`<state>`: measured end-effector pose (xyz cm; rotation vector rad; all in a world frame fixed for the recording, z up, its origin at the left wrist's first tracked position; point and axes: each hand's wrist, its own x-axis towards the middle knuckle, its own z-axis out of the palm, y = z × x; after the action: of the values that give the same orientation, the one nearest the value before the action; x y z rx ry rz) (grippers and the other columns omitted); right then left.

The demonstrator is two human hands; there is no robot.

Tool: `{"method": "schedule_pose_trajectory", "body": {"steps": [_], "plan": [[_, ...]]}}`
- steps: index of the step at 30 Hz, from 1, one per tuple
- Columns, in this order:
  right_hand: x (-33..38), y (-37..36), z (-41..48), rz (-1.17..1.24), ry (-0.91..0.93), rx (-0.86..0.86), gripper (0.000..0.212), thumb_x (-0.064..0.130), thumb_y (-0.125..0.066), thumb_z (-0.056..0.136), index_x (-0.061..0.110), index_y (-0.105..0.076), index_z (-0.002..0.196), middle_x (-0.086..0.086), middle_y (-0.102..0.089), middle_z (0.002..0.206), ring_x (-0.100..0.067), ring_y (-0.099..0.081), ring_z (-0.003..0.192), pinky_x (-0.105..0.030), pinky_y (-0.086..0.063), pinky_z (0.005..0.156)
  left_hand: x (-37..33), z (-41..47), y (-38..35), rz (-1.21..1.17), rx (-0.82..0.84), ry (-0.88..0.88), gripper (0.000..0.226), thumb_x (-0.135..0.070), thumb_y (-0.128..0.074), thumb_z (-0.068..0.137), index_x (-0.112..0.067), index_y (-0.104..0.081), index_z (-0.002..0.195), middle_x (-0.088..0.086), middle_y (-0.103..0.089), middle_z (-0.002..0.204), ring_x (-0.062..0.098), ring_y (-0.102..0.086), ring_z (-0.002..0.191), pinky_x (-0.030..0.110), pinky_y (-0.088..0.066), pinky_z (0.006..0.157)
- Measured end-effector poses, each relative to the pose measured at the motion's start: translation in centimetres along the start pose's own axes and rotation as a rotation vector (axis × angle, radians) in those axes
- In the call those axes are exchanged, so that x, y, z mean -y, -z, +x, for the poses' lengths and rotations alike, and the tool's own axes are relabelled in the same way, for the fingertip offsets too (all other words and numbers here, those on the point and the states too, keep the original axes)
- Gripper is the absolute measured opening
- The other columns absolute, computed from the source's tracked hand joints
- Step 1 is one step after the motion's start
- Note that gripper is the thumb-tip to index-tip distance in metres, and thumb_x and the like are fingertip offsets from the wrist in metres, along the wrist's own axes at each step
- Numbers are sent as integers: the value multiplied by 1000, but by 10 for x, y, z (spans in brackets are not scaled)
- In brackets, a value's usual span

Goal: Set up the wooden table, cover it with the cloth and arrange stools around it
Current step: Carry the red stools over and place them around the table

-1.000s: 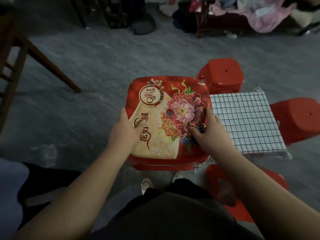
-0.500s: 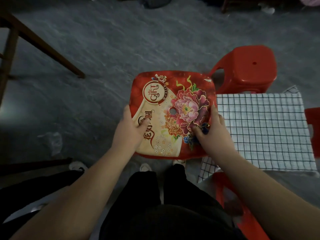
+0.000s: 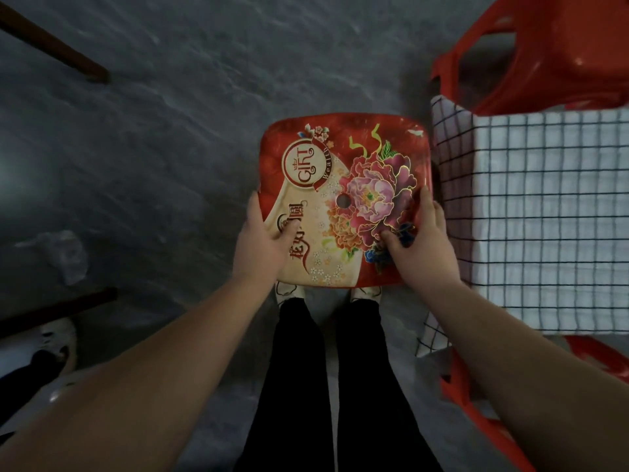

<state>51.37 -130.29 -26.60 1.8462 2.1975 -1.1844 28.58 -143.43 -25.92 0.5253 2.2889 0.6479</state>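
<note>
Checked cloth (image 3: pixel 544 216): white, dark grid, spread flat, edges hanging. Printed stool (image 3: pixel 343 199): red, peony-patterned seat up, just left of it. Far red stool (image 3: pixel 561 46) and near red stool (image 3: pixel 602 359) flank the cloth.

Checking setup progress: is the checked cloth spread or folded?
Spread: the checked cloth lies flat and open, its left edge draping down over the side.

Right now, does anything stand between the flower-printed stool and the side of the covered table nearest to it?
Nothing visible does. The left hand and right hand grip the flower-printed stool, close beside the checked cloth's hanging edge. The floor under its seat is hidden; only the person's shoes show at its near edge.
</note>
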Motion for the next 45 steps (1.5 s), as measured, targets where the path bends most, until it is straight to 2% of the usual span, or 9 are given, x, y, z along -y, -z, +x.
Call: {"method": "schedule_pose_trajectory", "body": {"steps": [6, 14, 19, 23, 26, 28, 33, 38, 45], "plan": [[-41, -60, 48, 20, -22, 7, 96, 51, -69, 85, 54, 2, 149, 7, -13, 165, -28, -55, 126, -43, -49, 85, 46, 51, -58, 16, -5, 34, 80, -43, -69, 89, -30, -22, 152, -7, -59, 133, 16, -61, 116, 47, -57, 91], [-59, -88, 68, -52, -34, -4, 96, 52, -65, 85, 52, 6, 151, 3, -9, 166, -37, -52, 128, -46, -49, 82, 63, 73, -84, 51, 3, 37, 85, -43, -67, 90, -26, -15, 156, -1, -52, 143, 19, -55, 127, 49, -50, 102], [-49, -82, 70, 9, -102, 49, 96, 44, -70, 86, 49, 1, 151, 1, -5, 166, -37, -44, 137, -53, -50, 89, 48, 79, -79, 166, 56, 98, 81, -42, -68, 90, -25, -17, 151, 1, -55, 137, 24, -59, 119, 52, -53, 94], [-33, -72, 74, 17, -214, 103, 95, 38, -73, 84, 46, -4, 149, -2, -7, 166, -36, -41, 139, -56, -50, 94, 20, 85, -66, 387, 51, 112, 85, -45, -76, 82, -21, -25, 146, 6, -49, 136, 29, -60, 113, 42, -49, 76], [-21, -61, 69, -26, -274, 142, 92, 37, -68, 88, 47, -2, 152, -3, -7, 166, -36, -36, 140, -57, -48, 96, -5, 88, -57, 474, 121, 77, 101, -38, -79, 81, -31, -10, 154, 9, -35, 150, 33, -50, 128, 49, -51, 89], [-15, -56, 62, -53, -289, 151, 90, 36, -64, 90, 44, -1, 154, 0, -5, 166, -34, -30, 143, -55, -48, 96, -19, 92, -53, 493, 158, 4, 102, -36, -76, 83, -30, -6, 157, 11, -25, 157, 34, -38, 139, 55, -45, 103], [-6, -60, 43, -36, -322, 55, 80, 35, -60, 91, 33, -13, 156, -2, -10, 166, -28, -16, 149, -55, -38, 110, -46, 118, -49, 603, 253, -302, 89, -40, -69, 87, -23, -15, 157, 11, -25, 159, 32, -25, 146, 53, -33, 116], [15, -76, 27, 68, -495, -92, 78, 32, -63, 90, 24, -21, 156, -7, -14, 165, -29, -10, 151, -47, -19, 120, -64, 163, -41, 668, 409, -529, 77, -33, -65, 88, -18, -27, 153, 10, -33, 155, 31, -28, 144, 50, -30, 117], [65, -120, 0, 382, -849, -415, 83, 33, -70, 86, 16, -27, 155, -11, -21, 163, -28, -19, 149, -44, -20, 120, -89, 218, -34, 787, 602, -752, 81, -36, -70, 87, -13, -28, 153, 12, -34, 154, 31, -30, 142, 44, -25, 118]]}}
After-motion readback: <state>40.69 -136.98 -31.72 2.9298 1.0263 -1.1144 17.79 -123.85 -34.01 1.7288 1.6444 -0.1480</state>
